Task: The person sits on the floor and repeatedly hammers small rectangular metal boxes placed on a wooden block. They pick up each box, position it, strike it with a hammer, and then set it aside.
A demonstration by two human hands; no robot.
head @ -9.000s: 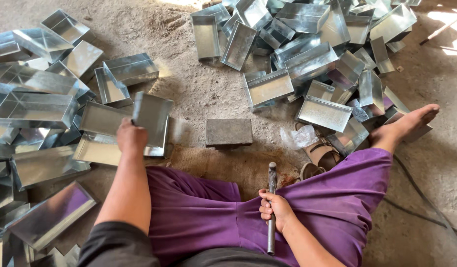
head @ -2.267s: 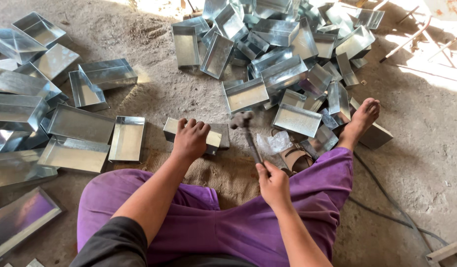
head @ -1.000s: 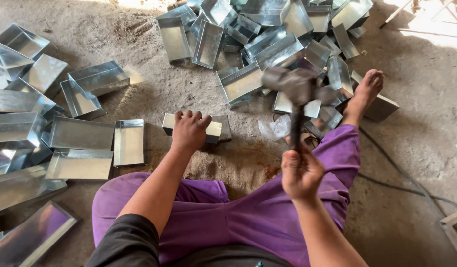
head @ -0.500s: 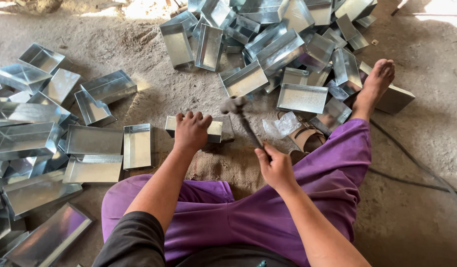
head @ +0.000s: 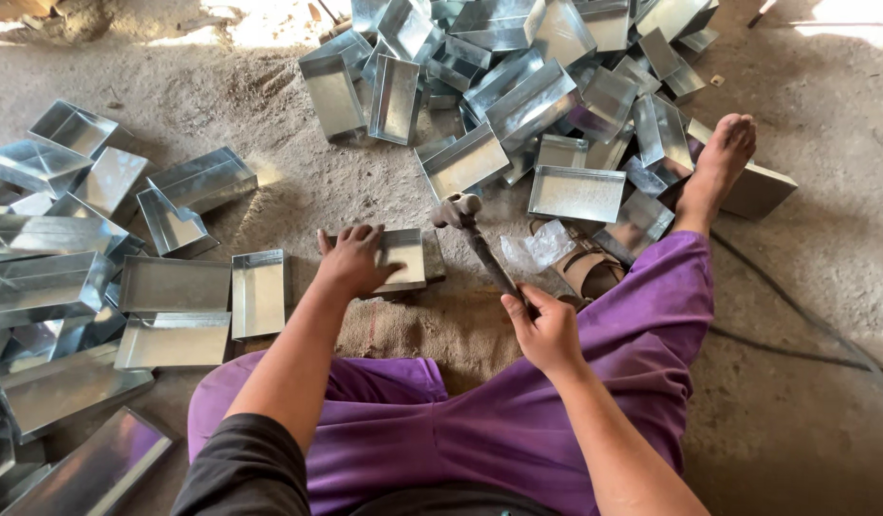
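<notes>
Daylight scene, evenly bright overall. Strong sun entered from top edge: overexposed patches on floor [head: 269,24] at top centre and top right corner, detail blown out. Metal trays [head: 518,96] threw hard specular glare, pale blue-white sheen on left pile. Shadows soft and short beneath trays and foot [head: 719,158]. Hammer [head: 475,239] head slightly motion-blurred; hands [head: 355,260] sharp. Wide-angle lens: mild stretching at frame edges, lower corners darker. Sleeve at bottom edge softly out of focus.

Hammer [head: 475,244] now lower, head near sheet-metal piece [head: 401,258].
</notes>
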